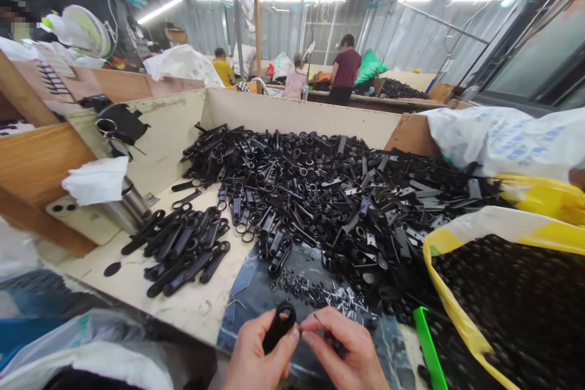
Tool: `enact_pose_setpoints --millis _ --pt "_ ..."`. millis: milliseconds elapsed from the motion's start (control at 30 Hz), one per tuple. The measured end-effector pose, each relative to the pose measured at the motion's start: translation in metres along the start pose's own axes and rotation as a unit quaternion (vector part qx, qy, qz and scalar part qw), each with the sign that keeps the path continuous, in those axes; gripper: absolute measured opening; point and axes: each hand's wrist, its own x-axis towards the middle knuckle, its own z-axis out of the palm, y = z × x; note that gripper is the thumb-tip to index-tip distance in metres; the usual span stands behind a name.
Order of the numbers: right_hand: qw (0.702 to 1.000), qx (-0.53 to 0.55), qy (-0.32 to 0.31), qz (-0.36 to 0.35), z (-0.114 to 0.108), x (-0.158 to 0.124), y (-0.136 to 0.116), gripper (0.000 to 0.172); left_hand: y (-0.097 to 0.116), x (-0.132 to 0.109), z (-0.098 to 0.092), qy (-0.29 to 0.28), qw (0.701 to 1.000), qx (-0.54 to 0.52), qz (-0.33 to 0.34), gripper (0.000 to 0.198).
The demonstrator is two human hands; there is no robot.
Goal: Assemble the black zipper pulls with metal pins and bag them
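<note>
My left hand [262, 350] is closed around a black elongated part [278, 329] with a ring at its upper end. Close beside it, my right hand [340, 347] has thumb and forefinger pinched near the part's edge; what the fingertips hold is too small to name. Something dark shows under the right fingers. Just beyond the hands, small silver pins [342, 297] and tiny black pieces [297, 283] lie scattered on a blue denim cloth [242, 298]. To the left, several similar black ring-ended parts [187, 250] lie in a loose pile.
A large heap of black parts [301, 183] fills the walled bench. At right stand a yellow-rimmed bag [439, 256] of small black pieces and a green strip [429, 347]. A metal cup [130, 204] with white cloth stands left. Other people [345, 70] are at the back.
</note>
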Motion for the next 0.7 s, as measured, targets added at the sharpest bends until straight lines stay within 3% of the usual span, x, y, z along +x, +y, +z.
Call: enact_pose_setpoints --millis 133,233,367,500,600,700 --pt "1.0 0.016 -0.022 0.001 -0.002 -0.001 0.0 0.021 0.001 -0.001 0.0 -0.016 1.0 -0.024 -0.011 0.035" --pt "0.998 0.04 -0.031 0.032 -0.002 -0.002 0.0 0.02 0.002 -0.002 -0.001 -0.046 0.994 -0.078 -0.057 0.041" --pt "0.989 0.09 -0.034 0.117 0.001 -0.011 0.004 0.026 0.001 -0.001 0.0 -0.078 0.971 -0.195 -0.117 0.058" --pt "0.971 0.113 0.001 0.21 0.007 -0.023 0.011 0.039 -0.006 0.003 0.008 -0.071 0.938 -0.297 -0.167 0.061" --pt "0.981 0.077 0.027 0.177 0.008 -0.025 0.013 0.035 -0.012 0.006 0.016 -0.065 0.924 -0.321 -0.197 0.066" --pt "0.994 0.043 0.006 0.103 0.003 -0.02 0.01 0.021 -0.018 0.006 0.019 -0.056 0.911 -0.337 -0.229 0.07"
